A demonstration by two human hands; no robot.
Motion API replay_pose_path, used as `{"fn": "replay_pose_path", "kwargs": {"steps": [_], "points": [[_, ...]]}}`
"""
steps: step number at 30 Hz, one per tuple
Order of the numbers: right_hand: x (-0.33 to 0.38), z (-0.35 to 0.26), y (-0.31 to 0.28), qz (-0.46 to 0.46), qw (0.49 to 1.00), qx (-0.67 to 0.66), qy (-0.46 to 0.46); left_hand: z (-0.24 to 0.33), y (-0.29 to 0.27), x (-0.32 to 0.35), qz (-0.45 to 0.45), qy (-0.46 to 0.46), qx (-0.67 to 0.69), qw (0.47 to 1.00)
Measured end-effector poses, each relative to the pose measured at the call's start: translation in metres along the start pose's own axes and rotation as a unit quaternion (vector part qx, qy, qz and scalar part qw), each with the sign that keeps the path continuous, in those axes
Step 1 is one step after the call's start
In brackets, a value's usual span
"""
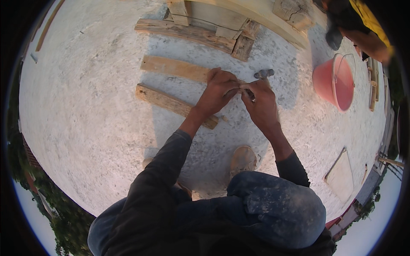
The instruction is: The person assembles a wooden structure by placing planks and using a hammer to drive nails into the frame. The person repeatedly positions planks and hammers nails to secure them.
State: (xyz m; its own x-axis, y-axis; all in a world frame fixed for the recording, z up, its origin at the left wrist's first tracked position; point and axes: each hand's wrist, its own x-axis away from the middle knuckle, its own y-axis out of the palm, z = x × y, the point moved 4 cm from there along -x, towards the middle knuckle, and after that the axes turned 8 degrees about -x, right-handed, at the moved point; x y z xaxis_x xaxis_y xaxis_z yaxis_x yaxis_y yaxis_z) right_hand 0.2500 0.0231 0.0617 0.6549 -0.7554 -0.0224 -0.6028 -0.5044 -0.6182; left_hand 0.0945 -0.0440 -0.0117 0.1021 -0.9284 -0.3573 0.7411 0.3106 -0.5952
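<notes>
Crouched on the concrete roof (pixel 85 106) here, both hands out in front of my knees. My left hand (pixel 218 91) and right hand (pixel 260 104) are pressed together over something tiny, looks like a nail (pixel 251 96), a short dark sliver poking out between my right fingers. Fingertips of both hands are pinched shut right where the hands meet, so the nail is basically trapped between them; I can't tell exactly which fingers have it, too small to see.

My guess on handling: thin, stiff, light, a bit slick with dust, so easy to drop. Best grip is along the shank near the head, thumb and forefinger, leaving the tip free.

The hammer (pixel 264 74) lies on the slab just past my right hand, head up top, not touched by either hand. Two planks (pixel 171 101) lie under and left of my left hand, one nearer, one farther (pixel 175 67). A pink bucket (pixel 335 81) sits well off to the right, and stacked timber (pixel 200 32) is up ahead. Someone else's arm (pixel 363 36) is in the top right corner.
</notes>
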Motion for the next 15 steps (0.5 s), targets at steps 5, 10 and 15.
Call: {"fn": "replay_pose_path", "kwargs": {"steps": [5, 10, 15], "points": [[0.01, 0.011, -0.001, 0.008, 0.993, -0.078, 0.083, -0.005, 0.002, 0.002, 0.019, 0.019, -0.016, 1.0], [0.07, 0.051, -0.035, 0.114, 0.982, 0.13, 0.08, -0.006, 0.002, 0.004, 0.006, 0.019, -0.014, 1.0], [0.149, 0.102, -0.041, 0.073, 0.949, 0.248, 0.179, -0.006, 0.001, 0.005, -0.012, 0.017, 0.0, 1.0]]}}
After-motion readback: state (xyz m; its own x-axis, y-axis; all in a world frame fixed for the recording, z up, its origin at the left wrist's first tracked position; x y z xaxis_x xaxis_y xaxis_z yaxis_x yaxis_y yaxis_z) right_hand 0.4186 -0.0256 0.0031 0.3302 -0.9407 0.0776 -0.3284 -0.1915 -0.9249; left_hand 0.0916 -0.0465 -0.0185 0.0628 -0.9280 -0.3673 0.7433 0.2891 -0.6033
